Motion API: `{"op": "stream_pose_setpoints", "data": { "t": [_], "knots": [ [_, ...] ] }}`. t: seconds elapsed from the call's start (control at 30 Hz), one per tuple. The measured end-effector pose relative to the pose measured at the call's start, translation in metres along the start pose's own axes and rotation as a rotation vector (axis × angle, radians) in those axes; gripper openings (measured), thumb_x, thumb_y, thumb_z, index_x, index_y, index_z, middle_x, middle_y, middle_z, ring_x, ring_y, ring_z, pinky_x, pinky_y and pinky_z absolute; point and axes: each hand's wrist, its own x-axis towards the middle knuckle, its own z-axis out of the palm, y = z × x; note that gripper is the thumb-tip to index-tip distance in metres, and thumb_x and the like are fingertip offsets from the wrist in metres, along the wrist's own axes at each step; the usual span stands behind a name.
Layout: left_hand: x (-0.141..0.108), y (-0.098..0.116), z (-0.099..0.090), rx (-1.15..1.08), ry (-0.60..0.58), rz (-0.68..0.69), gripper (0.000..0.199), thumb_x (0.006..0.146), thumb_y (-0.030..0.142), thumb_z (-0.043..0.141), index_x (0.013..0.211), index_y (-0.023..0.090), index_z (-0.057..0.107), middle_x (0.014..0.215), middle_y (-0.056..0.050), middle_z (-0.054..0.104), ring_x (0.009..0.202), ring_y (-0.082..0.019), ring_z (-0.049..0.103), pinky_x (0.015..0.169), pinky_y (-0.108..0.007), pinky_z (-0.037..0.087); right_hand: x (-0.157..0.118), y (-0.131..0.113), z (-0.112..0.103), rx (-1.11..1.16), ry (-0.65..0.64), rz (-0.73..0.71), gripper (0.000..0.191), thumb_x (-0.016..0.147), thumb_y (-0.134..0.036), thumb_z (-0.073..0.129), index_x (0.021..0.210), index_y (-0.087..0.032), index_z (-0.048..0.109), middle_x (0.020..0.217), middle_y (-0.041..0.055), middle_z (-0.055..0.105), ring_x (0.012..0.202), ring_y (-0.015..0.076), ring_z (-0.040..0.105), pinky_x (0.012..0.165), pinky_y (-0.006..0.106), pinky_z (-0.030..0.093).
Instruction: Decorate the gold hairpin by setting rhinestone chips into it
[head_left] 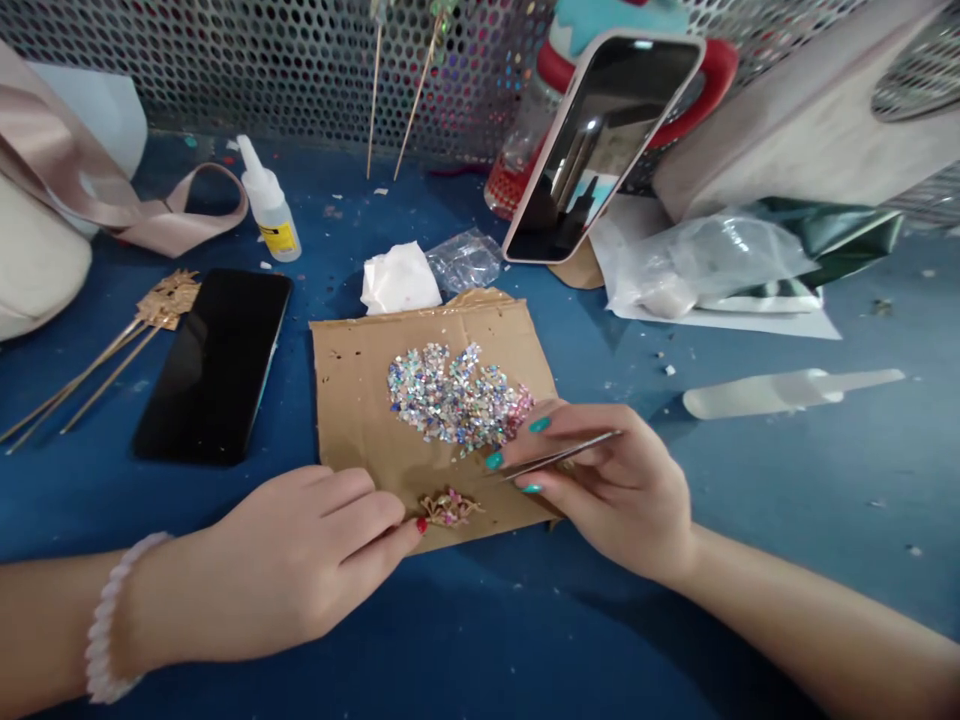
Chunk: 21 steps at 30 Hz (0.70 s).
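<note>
My right hand (615,490), with teal nails, grips slim metal tweezers (562,454). Their tips point left, just above the cardboard. My left hand (300,550) is closed, its red-nailed digit at the left end of a small gold ornament (450,507) set with pink and clear stones. That ornament lies at the near edge of a cardboard piece (352,400); the pinch on it is partly hidden by the fingers. Behind it spreads a pile of iridescent rhinestones (457,395), pinkish at its right end, close to my right fingers.
Left of the cardboard lie a black phone (214,365) and gold ornaments on sticks (166,300). A glue bottle (271,205) stands behind them. A propped phone (600,150) leans at the back. On the right are a translucent bottle (780,392) and a plastic bag (720,255).
</note>
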Motion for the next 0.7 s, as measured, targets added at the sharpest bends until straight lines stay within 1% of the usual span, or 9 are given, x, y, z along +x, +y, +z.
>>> {"op": "stream_pose_setpoints", "data": {
  "t": [0.1, 0.23, 0.37, 0.57, 0.7],
  "knots": [
    [0.001, 0.0, -0.001, -0.018, 0.008, 0.004, 0.037, 0.099, 0.012, 0.026, 0.109, 0.017, 0.061, 0.088, -0.002, 0.065, 0.072, -0.016, 0.054, 0.061, -0.031, 0.037, 0.003, 0.001, -0.004, -0.038, -0.042, -0.08, 0.021, 0.082, -0.01, 0.064, 0.097, -0.024, 0.057, 0.079, 0.0012, 0.07, 0.075, 0.0165, 0.066, 0.067, 0.032, 0.057],
    [0.002, 0.001, -0.001, -0.036, -0.006, -0.001, 0.035, 0.099, 0.011, 0.029, 0.11, 0.017, 0.062, 0.086, -0.002, 0.065, 0.071, -0.016, 0.053, 0.063, -0.031, 0.037, 0.009, 0.001, -0.006, -0.081, -0.105, -0.166, 0.022, 0.081, -0.004, 0.061, 0.094, -0.022, 0.06, 0.084, 0.0035, 0.07, 0.08, 0.0166, 0.065, 0.073, 0.035, 0.055],
    [0.002, 0.0, 0.0, -0.045, -0.001, -0.011, 0.033, 0.098, 0.011, 0.032, 0.11, 0.017, 0.062, 0.086, -0.002, 0.064, 0.072, -0.016, 0.053, 0.063, -0.031, 0.038, 0.011, 0.0, -0.006, -0.119, -0.118, -0.18, 0.018, 0.082, -0.005, 0.06, 0.092, -0.021, 0.061, 0.083, 0.0041, 0.068, 0.08, 0.0168, 0.065, 0.074, 0.036, 0.055],
    [0.002, -0.001, 0.002, -0.028, -0.014, -0.006, 0.03, 0.097, 0.011, 0.036, 0.112, 0.018, 0.061, 0.085, -0.001, 0.063, 0.072, -0.016, 0.051, 0.063, -0.03, 0.036, 0.011, 0.0, -0.005, -0.125, -0.121, -0.186, 0.023, 0.08, -0.001, 0.062, 0.094, -0.019, 0.06, 0.079, 0.0033, 0.067, 0.078, 0.0166, 0.064, 0.071, 0.035, 0.055],
    [0.003, -0.001, 0.001, -0.038, -0.03, -0.016, 0.031, 0.099, 0.013, 0.033, 0.111, 0.019, 0.061, 0.085, 0.0, 0.061, 0.073, -0.015, 0.05, 0.064, -0.031, 0.036, 0.012, 0.0, -0.005, -0.145, -0.122, -0.219, 0.021, 0.08, -0.002, 0.062, 0.093, -0.018, 0.06, 0.077, 0.0034, 0.067, 0.076, 0.0164, 0.065, 0.07, 0.035, 0.055]
  ]
}}
